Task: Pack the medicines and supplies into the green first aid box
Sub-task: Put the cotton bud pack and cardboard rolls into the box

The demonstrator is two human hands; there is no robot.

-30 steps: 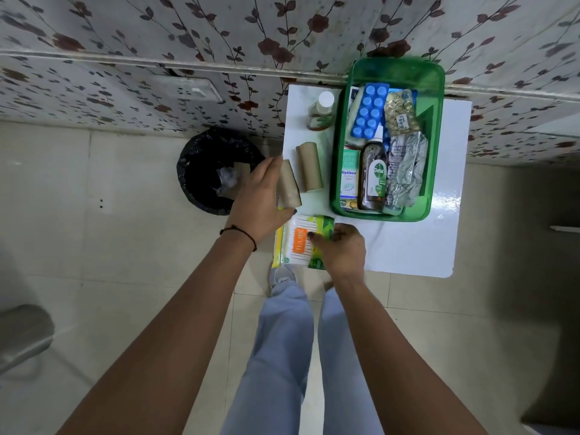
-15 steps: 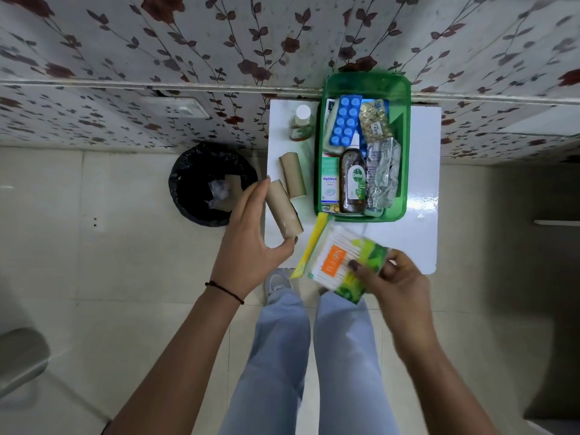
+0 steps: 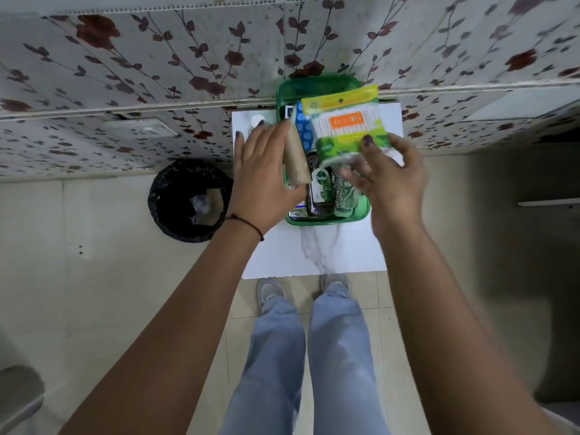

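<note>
The green first aid box (image 3: 326,219) stands on a small white table (image 3: 314,252) against the wall. Inside it I see a brown antiseptic bottle (image 3: 320,191), a blue blister strip (image 3: 303,127) and foil strips (image 3: 345,193). My left hand (image 3: 260,180) holds a brown bandage roll (image 3: 295,158) over the box's left side. My right hand (image 3: 389,177) grips a pack of cotton buds (image 3: 345,124) with a green and orange label, held above the box's far half. A small white-capped bottle (image 3: 258,120) shows behind my left fingers. The second roll is hidden.
A black-lined waste bin (image 3: 191,199) stands on the floor left of the table. The floral wall (image 3: 188,73) rises right behind the table. My legs and shoes (image 3: 270,290) are at the table's near edge. A grey object (image 3: 18,394) sits at the bottom left.
My right hand has lifted the cotton bud pack from the table's front edge to above the box. My left hand has picked up a bandage roll and carried it over the box.
</note>
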